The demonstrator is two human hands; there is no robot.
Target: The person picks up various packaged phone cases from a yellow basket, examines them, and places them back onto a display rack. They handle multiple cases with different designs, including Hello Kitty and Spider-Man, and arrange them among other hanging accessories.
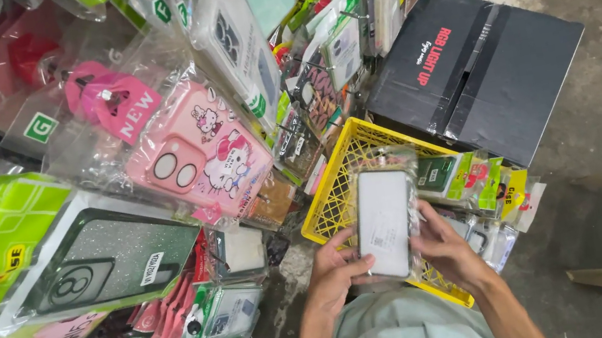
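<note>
Both hands grip a packaged phone case (385, 222) above a yellow plastic crate (337, 187): the left hand (332, 272) clasps its lower edge, the right hand (444, 244) its side. The wrapper's glare hides what is probably a clear case; packets (478, 182) partly bury the crate.

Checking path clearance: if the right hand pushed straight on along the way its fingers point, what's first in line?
The right hand points up-left across the packaged phone case that both hands hold, so it meets that at once. Beyond it lies the left hand, then the yellow crate; depth there is unclear.
</note>
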